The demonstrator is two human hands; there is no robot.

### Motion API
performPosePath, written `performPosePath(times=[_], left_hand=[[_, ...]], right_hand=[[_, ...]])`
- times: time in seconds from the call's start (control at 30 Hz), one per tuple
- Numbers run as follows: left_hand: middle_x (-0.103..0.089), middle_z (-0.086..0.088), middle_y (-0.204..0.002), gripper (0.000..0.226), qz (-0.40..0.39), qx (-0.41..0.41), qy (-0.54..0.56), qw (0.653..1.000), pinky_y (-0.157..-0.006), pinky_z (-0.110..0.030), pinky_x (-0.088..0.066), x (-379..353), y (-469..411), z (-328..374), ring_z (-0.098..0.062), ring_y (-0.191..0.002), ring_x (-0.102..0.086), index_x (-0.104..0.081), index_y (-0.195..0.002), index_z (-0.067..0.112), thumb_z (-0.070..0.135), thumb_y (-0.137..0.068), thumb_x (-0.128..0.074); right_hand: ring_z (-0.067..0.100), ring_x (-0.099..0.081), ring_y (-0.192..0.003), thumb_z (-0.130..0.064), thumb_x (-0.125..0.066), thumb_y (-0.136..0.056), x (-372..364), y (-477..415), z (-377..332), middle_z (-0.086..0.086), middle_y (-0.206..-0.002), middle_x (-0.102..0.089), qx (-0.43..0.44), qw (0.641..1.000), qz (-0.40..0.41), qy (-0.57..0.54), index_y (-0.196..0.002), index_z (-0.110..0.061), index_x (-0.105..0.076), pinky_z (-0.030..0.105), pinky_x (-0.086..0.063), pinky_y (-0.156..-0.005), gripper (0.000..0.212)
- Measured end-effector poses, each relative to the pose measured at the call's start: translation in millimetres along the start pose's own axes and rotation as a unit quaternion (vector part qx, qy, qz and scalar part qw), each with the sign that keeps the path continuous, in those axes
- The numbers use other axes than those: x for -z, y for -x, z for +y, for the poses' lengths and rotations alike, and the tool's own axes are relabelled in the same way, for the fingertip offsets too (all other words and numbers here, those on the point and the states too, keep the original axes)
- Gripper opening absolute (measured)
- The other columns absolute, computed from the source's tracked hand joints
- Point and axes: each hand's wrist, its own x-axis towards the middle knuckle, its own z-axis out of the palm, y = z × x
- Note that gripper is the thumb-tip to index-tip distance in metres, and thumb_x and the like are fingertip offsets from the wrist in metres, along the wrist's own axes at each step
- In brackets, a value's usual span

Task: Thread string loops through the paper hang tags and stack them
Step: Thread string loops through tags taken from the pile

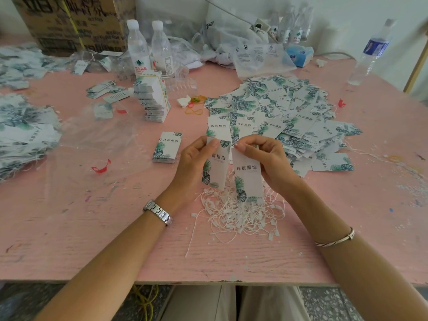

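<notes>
White, green-leafed paper hang tags (249,179): keep tops pinched in left hand (196,161) and right hand (266,158); align holes, then feed white string loop (238,212) from tangle by pink table (92,228) front edge.

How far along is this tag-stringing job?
Done, apparently: the heap of strung tags beyond the hands. In hand: the left hand holds a tag, the right hand pinches a second tag. Remaining: small tag stack, tall tag stack, pile of string loops.
</notes>
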Motion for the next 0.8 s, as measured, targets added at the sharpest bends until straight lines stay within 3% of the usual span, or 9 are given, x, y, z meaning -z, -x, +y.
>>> performPosePath(times=[0.1, 0.23, 0.8], left_hand=[[-0.071, -0.002, -0.086, 0.007, -0.016, 0.014, -0.013, 1.000, -0.068, -0.028, -0.056, -3.7, 1.2, -1.3, -0.014, -0.076, -0.066, -0.070, -0.086, 0.023, 0.027, -0.091, -0.067], [-0.068, -0.010, -0.096, 0.025, -0.031, 0.012, -0.036, 0.999, -0.074, -0.026, -0.056, -6.6, 4.0, -1.9, -0.016, -0.084, -0.065, -0.064, -0.100, 0.008, 0.029, -0.086, -0.065], [-0.070, 0.002, -0.087, 0.015, -0.048, 0.018, -0.023, 0.998, -0.071, -0.025, -0.054, -6.8, 5.0, -2.3, -0.012, -0.080, -0.065, -0.064, -0.096, 0.016, 0.026, -0.086, -0.068]], right_hand=[[0.018, -0.067, -0.063, -0.019, -0.073, -0.083, -1.6, 0.4, 1.8, 0.001, -0.075, -0.072, 0.015, 1.000, -0.006, 0.010, -0.080, -0.024, -0.077, 0.030, -0.052, -0.056, 0.008], [0.017, -0.071, -0.067, -0.012, -0.069, -0.084, -4.8, 0.4, 3.8, 0.000, -0.079, -0.074, 0.020, 1.000, -0.011, 0.020, -0.080, -0.025, -0.078, 0.029, -0.056, -0.059, 0.016], [0.017, -0.072, -0.071, -0.010, -0.067, -0.082, -4.7, 2.0, 1.6, -0.002, -0.083, -0.075, 0.031, 0.998, -0.013, 0.057, -0.081, -0.025, -0.079, 0.032, -0.058, -0.064, 0.019]])
